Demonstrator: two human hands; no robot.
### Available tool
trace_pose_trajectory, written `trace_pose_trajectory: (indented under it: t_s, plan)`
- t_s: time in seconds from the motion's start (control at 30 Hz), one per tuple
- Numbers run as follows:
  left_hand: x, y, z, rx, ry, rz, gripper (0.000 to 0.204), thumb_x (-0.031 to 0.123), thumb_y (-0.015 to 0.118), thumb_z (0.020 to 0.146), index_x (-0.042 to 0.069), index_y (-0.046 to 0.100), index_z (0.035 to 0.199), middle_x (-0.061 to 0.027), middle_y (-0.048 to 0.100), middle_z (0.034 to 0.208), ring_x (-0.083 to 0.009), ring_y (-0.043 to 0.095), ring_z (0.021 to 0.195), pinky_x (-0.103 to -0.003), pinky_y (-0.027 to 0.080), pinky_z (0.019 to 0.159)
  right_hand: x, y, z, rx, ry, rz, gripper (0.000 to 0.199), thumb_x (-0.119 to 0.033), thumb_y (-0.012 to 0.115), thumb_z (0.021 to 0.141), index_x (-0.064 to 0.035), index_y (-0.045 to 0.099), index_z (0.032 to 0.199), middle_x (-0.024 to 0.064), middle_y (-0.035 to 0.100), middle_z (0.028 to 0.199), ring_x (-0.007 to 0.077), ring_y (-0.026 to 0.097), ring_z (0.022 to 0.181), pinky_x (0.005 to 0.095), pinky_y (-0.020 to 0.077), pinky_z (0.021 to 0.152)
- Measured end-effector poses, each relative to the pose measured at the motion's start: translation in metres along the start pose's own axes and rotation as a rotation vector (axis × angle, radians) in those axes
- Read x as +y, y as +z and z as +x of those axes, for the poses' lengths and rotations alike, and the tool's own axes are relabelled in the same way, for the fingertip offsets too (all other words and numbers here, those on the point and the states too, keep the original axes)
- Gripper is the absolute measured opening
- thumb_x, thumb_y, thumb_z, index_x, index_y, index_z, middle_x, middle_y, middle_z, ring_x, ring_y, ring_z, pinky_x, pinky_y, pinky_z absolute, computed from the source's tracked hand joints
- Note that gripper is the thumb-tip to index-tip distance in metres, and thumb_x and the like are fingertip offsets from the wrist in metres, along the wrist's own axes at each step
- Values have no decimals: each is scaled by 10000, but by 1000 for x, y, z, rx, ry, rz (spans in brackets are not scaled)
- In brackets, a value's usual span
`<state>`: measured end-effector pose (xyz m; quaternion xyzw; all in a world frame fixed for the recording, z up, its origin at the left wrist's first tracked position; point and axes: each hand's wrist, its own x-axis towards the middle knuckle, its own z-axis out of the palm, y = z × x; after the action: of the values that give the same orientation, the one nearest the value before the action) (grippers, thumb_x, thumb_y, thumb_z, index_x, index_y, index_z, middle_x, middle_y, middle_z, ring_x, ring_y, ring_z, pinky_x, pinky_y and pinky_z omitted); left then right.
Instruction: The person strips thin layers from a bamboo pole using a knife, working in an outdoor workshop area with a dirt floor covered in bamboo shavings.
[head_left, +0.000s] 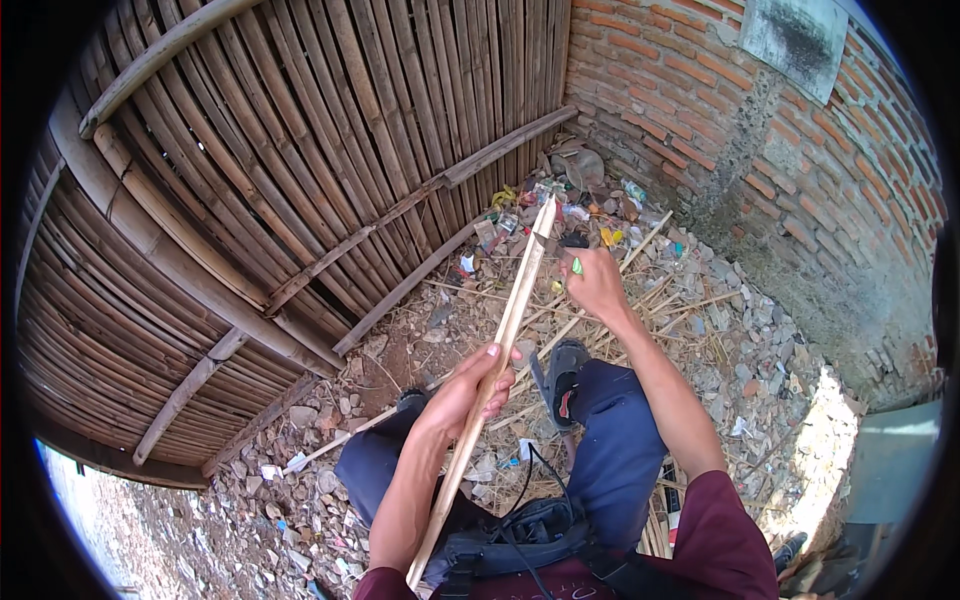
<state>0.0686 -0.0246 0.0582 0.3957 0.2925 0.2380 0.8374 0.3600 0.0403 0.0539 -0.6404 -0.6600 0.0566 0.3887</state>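
Slatted wall (380, 110) stands left of the long pale strip (517, 300), apart from it. Left hand (470, 388) is closed round the strip's middle, fingers wrapped. Strip runs lengthwise between the person's knees, tilted, far end raised over the rubble (440, 325). At the strip's far part, a dark blade (552, 245) meets it from the right; depth of bite, if any, not resolvable. Right hand (597, 283), right of the strip, is fisted on the blade's handle, a green patch showing. Thin stalks (645, 240) lie beyond, then brick wall (690, 100).

Progress (judged): strip already split out, far end narrowed to a point; trimming there appears unfinished. Amount left: cannot tell.
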Motion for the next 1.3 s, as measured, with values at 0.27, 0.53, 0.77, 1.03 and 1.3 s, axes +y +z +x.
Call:
trace_pose_trajectory:
  t_s: [0.27,0.53,0.77,1.03,1.3]
  plan:
    - [-15,8,4,166,91,445,387,450,335,1177,92,435,1071,4,431,820,-92,396,627,-266,350,554,-6,5,-3,-90,-47,-161,305,-87,616,732,-81,821,958,253,716,774,454,714,735,536,572,700]
    - [-28,1,11,346,342,615,350,392,364,1173,89,519,1091,38,386,800,-62,334,615,-256,297,534,-26,16,-11,-167,-176,-175,367,-83,616,690,-76,832,988,258,720,755,433,734,722,509,602,718]
    - [-23,1,11,356,250,453,303,375,431,1165,87,525,1164,47,423,799,-42,336,614,-241,282,511,-42,21,-18,-231,-230,-153,303,-43,578,661,-36,793,874,262,670,673,443,693,658,519,573,675]
    - [-27,-4,14,442,385,769,337,361,524,1137,24,519,1147,-65,588,747,-160,594,684,-353,481,628,-54,26,-22,-286,-258,-110,265,-56,599,660,-22,786,845,274,681,702,456,702,677,533,584,691]
    - [-27,-1,15,435,375,810,300,308,543,1128,14,485,1125,-161,616,738,-284,621,636,-471,477,631,-49,32,-26,-313,-280,-67,195,-49,598,635,31,733,751,318,632,673,494,667,651,557,551,652]
